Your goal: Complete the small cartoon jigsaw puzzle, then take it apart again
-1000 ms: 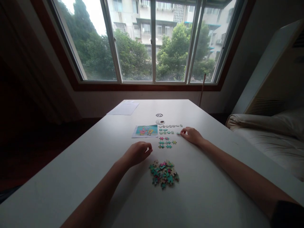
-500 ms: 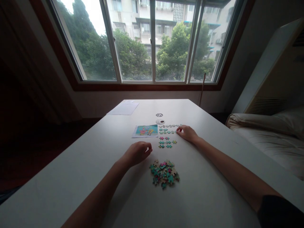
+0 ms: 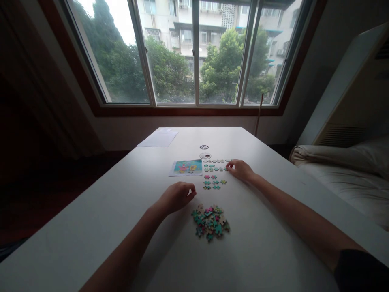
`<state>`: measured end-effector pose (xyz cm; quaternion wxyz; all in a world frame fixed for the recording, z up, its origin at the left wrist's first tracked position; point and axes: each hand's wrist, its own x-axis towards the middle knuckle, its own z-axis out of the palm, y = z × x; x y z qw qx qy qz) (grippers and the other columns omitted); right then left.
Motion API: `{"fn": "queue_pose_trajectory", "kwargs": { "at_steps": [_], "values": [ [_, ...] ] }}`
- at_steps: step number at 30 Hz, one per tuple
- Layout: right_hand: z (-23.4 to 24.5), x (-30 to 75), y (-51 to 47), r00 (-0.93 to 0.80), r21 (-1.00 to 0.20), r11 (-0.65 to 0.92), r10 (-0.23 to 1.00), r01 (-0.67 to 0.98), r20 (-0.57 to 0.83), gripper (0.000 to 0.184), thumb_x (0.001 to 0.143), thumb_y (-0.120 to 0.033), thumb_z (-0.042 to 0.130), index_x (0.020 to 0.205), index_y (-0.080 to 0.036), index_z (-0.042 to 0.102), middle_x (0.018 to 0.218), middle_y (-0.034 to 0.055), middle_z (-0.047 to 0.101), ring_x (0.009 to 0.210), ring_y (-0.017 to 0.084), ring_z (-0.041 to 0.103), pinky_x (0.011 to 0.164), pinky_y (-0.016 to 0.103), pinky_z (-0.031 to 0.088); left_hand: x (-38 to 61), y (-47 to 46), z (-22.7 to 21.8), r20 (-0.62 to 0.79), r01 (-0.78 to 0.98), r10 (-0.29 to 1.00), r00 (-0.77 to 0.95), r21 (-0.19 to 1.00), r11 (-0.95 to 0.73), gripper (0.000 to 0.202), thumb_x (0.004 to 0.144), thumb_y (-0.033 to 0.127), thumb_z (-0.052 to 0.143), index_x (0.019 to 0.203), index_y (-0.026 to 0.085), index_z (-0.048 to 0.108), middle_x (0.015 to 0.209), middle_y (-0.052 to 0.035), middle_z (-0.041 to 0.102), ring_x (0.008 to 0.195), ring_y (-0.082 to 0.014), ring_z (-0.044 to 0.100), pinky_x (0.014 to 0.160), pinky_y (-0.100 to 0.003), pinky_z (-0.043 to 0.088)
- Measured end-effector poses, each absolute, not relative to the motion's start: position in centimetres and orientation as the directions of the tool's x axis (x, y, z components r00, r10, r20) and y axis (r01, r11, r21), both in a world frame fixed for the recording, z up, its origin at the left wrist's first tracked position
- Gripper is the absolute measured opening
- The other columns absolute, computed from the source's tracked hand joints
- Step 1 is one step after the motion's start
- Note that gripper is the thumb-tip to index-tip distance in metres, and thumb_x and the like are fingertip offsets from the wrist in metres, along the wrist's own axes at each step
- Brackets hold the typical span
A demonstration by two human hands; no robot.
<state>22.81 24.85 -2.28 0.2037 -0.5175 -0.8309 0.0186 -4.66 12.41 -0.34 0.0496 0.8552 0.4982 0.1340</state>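
A: What do the puzzle pieces look like?

B: Small, with rounded knobs and notches. The loose pile [image 3: 210, 223] is mostly teal, mixed with beige, bright pink and a little yellow-green; the pieces overlap, turned every which way.

A: And where is it?

B: On the white tabletop [image 3: 258, 243], on the near side. Farther off, the laid-out pieces [image 3: 215, 182] lie flat in short rows: pale ones at the far end, then teal, a pair of pink, and more teal with a yellowish one among them.

A: Anything beside those rows?

B: A picture sheet [image 3: 186, 167], just left of them, with pink and yellow figures on a blue-green ground. A white paper [image 3: 158, 138] lies well beyond it, at the far left.

A: How is the right hand [image 3: 240, 169] set?

B: Its grip is closed at the fingertips on a small teal piece [image 3: 226, 168], at the right end of one row.

A: The left hand [image 3: 178, 196]?

B: Near the pile, fingers curled. Nothing shows in it, but I can't tell whether that grip is fully closed.
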Motion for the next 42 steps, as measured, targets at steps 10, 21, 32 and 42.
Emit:
{"fn": "queue_pose_trajectory", "kwargs": {
  "at_steps": [10,21,32,42],
  "values": [
    [-1.3,23.0,18.8,-0.535,-0.345,0.632,0.773,0.693,0.342,0.019,0.079,-0.030,0.047,0.080,-0.021,0.064,0.070,0.0005,0.061,0.055,0.009,0.050,0.056,0.021,0.038,-4.1,11.2,0.3,-0.009,0.720,0.795,0.606,0.430,-0.545,0.023,0.072,0.039,0.055,0.083,0.020,0.064,0.064,0.0009,0.058,0.054,-0.0103,0.049,0.050,-0.019,0.033],
    [-1.7,22.5,13.5,-0.576,-0.438,0.698,0.716,0.567,0.395,0.020,0.082,-0.029,0.044,0.083,-0.020,0.062,0.071,0.0014,0.061,0.054,0.008,0.050,0.056,0.021,0.039,-3.0,10.3,1.2,0.006,0.679,0.749,0.662,0.419,-0.603,0.019,0.070,0.023,0.054,0.083,0.021,0.066,0.070,-0.0006,0.063,0.062,-0.0120,0.054,0.059,-0.021,0.039],
    [-2.5,21.8,12.4,-0.538,-0.402,0.706,0.706,0.582,0.460,0.020,0.082,-0.028,0.044,0.083,-0.020,0.062,0.066,0.0010,0.060,0.053,0.009,0.048,0.057,0.022,0.039,-2.5,10.8,0.9,0.145,0.650,0.789,0.597,0.490,-0.581,0.018,0.073,0.016,0.051,0.080,0.020,0.067,0.072,-0.0012,0.064,0.063,-0.0117,0.054,0.061,-0.021,0.041],
    [-1.8,20.5,10.5,-0.529,-0.348,0.710,0.694,0.612,0.488,0.020,0.083,-0.030,0.044,0.087,-0.022,0.062,0.068,0.0004,0.061,0.054,0.009,0.049,0.061,0.023,0.037,0.7,10.5,-1.8,0.209,0.433,0.877,0.432,0.805,-0.405,0.022,0.078,0.029,0.054,0.094,0.014,0.054,0.072,-0.0017,0.061,0.061,-0.0099,0.052,0.055,-0.020,0.041]
  ]
}}
